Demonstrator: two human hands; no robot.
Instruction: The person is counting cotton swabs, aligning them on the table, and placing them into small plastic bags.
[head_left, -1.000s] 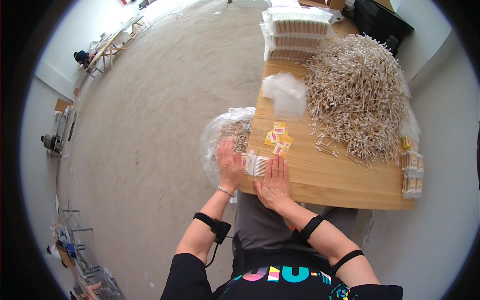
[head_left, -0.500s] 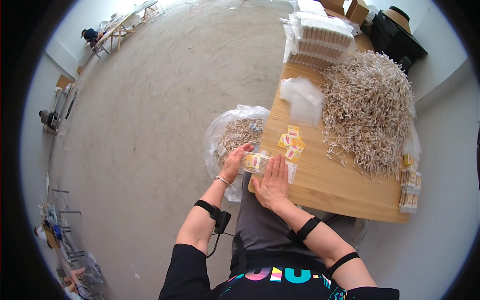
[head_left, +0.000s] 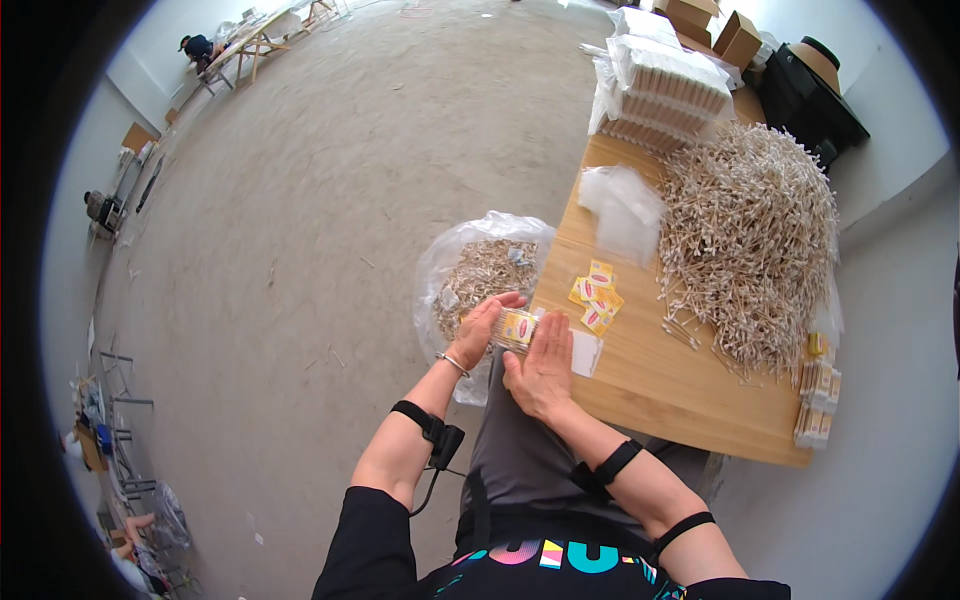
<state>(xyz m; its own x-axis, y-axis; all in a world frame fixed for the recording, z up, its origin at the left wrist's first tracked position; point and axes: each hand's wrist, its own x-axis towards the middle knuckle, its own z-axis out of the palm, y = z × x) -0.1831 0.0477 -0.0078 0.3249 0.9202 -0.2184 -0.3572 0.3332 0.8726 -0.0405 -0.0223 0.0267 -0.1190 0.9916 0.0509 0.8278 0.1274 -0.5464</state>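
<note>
Gripping the pack point(head_left: 519, 327) in my left hand point(head_left: 478, 330), I hold my right hand point(head_left: 541, 370) outstretched at its right end.

Black short-sleeved tee point(head_left: 530, 586) here, with a chunky pink, turquoise and yellow print point(head_left: 551, 555) across the chest, plus plain grey trousers point(head_left: 505, 450). The bare left hand point(head_left: 484, 323) has a silvery bangle point(head_left: 455, 366) at the wrist, and further up that arm there's a black strap point(head_left: 412, 411) with a boxy black module point(head_left: 446, 447) and a thin black cable point(head_left: 432, 490) curving off it. Bare right hand point(head_left: 541, 373) too, with a wide black band point(head_left: 620, 462) on the forearm and a narrower one point(head_left: 685, 531) higher up.
</note>
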